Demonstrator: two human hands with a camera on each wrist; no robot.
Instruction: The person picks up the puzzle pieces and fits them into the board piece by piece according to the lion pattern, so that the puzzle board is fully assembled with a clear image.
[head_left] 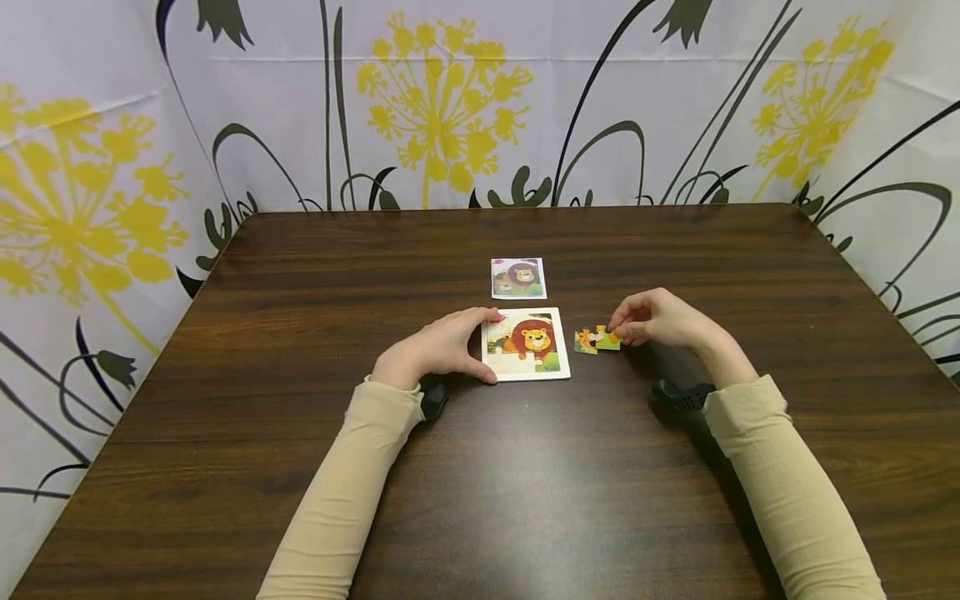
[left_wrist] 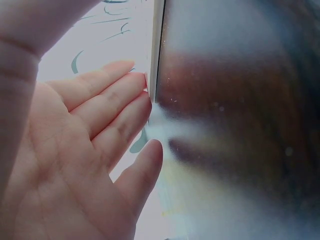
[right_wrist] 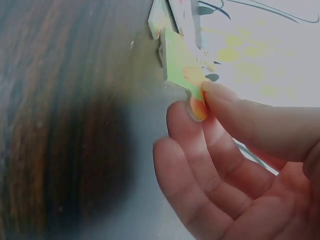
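On the table lies a white-framed puzzle board (head_left: 562, 364) with a partly filled lion picture; bare patches show at its left and lower parts. My left hand (head_left: 446, 343) holds the board at its left side, thumb at the near corner and a finger at the far corner. Right of the board, my right hand (head_left: 658, 320) pinches a green and orange puzzle piece (right_wrist: 176, 59) between thumb and fingers. Another puzzle piece (head_left: 586, 342) lies right against it on its left, close to the table. In the left wrist view, fingertips (left_wrist: 142, 82) meet the board's edge (left_wrist: 156, 55).
A small lion picture card (head_left: 517, 292) lies just beyond the board. The dark wooden table (head_left: 337, 283) reaches back to a flower-patterned curtain (head_left: 292, 92). Black wrist straps (head_left: 433, 400) show below the hands.
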